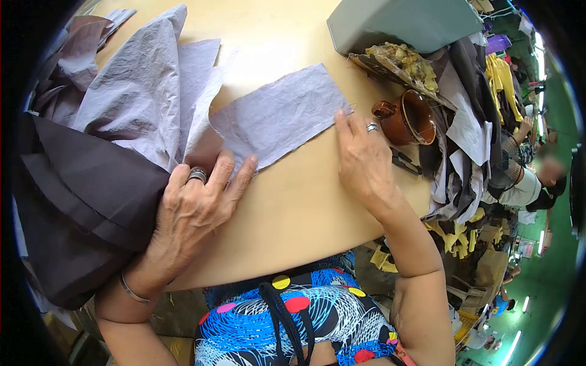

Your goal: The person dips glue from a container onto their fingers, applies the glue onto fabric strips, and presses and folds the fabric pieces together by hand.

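A pale grey-lilac rectangle of fabric (pixel 281 116) lies flat on the light wooden table (pixel 287 213). My left hand (pixel 198 198) rests on its lower left end, fingers apart, beside a larger crumpled grey cloth (pixel 137 91). Dark brown fabric (pixel 79 207) lies by my left wrist and partly under that forearm. At the fabric's right corner, the fingertips of my right hand (pixel 363 155) touch the edge, fingers close together and stretched out. Nothing is seen gripped in either hand.
A brown glazed mug (pixel 409 119) stands just right of my right hand, near small dark clippers (pixel 406 161). Behind it are a grey-green box (pixel 403 24) and a yellowish fibrous clump (pixel 406 64). Fabric pieces (pixel 467 128) hang at the right edge; other people are farther right.
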A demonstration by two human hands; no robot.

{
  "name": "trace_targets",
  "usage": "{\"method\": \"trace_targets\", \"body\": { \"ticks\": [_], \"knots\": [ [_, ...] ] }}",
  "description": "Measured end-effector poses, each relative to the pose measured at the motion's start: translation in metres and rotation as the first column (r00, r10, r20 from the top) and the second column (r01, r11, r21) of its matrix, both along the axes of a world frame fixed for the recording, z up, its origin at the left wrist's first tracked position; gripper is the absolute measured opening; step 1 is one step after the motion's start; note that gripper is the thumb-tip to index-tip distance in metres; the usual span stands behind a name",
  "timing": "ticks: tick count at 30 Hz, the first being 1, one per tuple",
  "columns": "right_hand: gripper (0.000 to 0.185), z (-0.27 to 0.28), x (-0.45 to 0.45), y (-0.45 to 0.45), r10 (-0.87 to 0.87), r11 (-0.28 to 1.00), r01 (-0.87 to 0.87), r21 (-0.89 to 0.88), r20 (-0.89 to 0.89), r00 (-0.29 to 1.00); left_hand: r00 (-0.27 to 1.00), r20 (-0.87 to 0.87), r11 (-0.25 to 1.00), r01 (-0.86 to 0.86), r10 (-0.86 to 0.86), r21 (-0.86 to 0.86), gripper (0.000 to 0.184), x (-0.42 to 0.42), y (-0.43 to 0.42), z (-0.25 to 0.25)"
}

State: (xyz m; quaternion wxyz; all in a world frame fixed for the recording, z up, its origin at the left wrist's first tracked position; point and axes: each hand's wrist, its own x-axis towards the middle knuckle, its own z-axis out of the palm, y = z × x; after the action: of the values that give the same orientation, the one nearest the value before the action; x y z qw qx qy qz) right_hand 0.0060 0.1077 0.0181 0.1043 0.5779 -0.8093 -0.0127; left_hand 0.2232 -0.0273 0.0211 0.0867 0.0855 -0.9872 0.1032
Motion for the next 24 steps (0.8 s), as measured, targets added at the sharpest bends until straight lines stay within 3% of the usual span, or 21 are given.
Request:
{"method": "trace_targets", "body": {
  "ticks": [6,13,19,22,24],
  "knots": [
    [0.040,0.001,-0.027,-0.002,0.012,1.000,-0.012,0.002,-0.148,0.989,1.000,0.012,1.000,0.006,-0.006,-0.017,0.047,0.001,0.000,0.001],
    [0.047,0.005,-0.014,0.007,0.145,0.989,-0.142,0.036,-0.113,0.983,0.998,0.067,0.999,-0.010,0.008,0.030,0.047,0.001,0.002,0.008],
    [0.047,0.015,0.008,0.002,0.206,0.978,-0.203,0.043,-0.114,0.972,1.000,0.006,0.999,0.029,-0.029,-0.021,0.046,0.002,0.000,0.004],
    [0.047,0.010,-0.013,-0.002,0.124,0.992,-0.123,0.011,-0.138,0.983,0.999,-0.021,0.999,0.033,-0.033,-0.033,0.038,0.002,0.000,0.003],
    [0.046,0.010,-0.007,-0.001,0.175,0.985,-0.174,0.023,-0.100,0.979,1.000,-0.011,0.999,0.023,-0.023,-0.030,0.030,0.001,0.000,0.006]
  ]
}}
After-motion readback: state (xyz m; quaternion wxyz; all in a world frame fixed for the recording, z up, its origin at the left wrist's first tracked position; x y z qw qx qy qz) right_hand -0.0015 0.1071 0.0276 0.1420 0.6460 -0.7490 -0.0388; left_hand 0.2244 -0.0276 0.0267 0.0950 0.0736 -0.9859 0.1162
